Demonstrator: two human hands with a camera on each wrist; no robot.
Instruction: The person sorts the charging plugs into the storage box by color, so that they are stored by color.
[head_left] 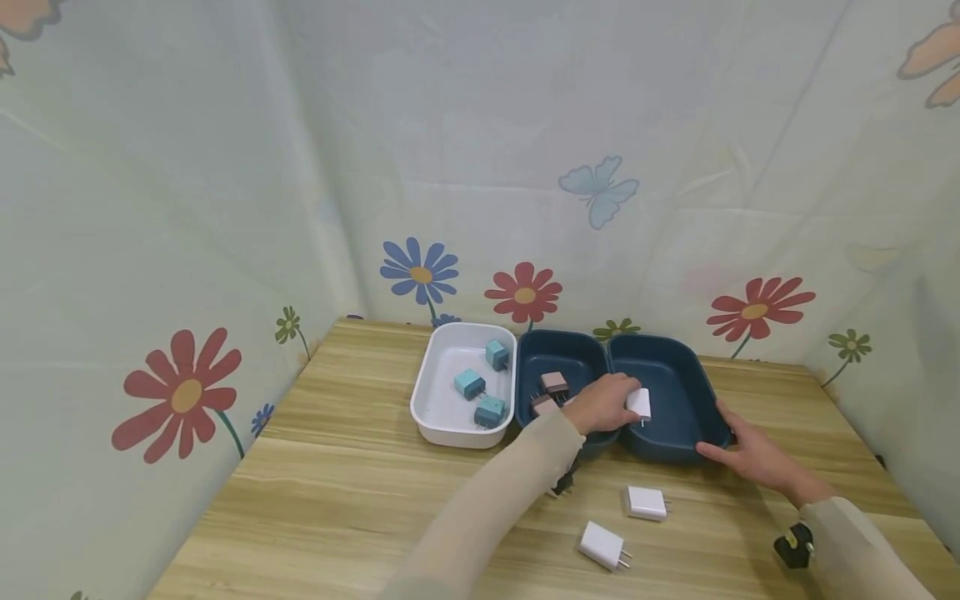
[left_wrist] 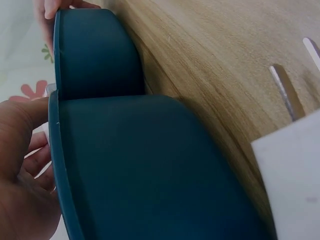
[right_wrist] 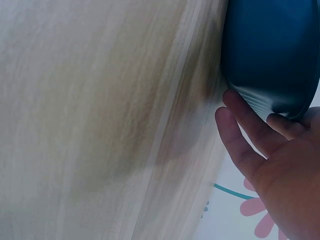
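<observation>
My left hand (head_left: 606, 402) reaches over the middle bin's front edge and pinches a white charger plug (head_left: 640, 403) above the near left part of the right dark blue bin (head_left: 678, 367). In the left wrist view the left hand (left_wrist: 25, 165) is beside the bin rim, with the plug mostly hidden. My right hand (head_left: 757, 454) touches the right bin's near right corner. The right wrist view shows its fingers (right_wrist: 245, 115) extended along the bin's outside. Two white charger plugs (head_left: 647, 503) (head_left: 602, 545) lie on the table in front.
The middle dark blue bin (head_left: 558, 346) holds several pink plugs (head_left: 554, 382). A white bin (head_left: 438, 429) at left contains teal plugs (head_left: 470, 383). On the wooden table (head_left: 345, 500), a black plug (head_left: 564, 482) is partly covered by the left forearm. A flowered curtain (head_left: 480, 167) hangs behind.
</observation>
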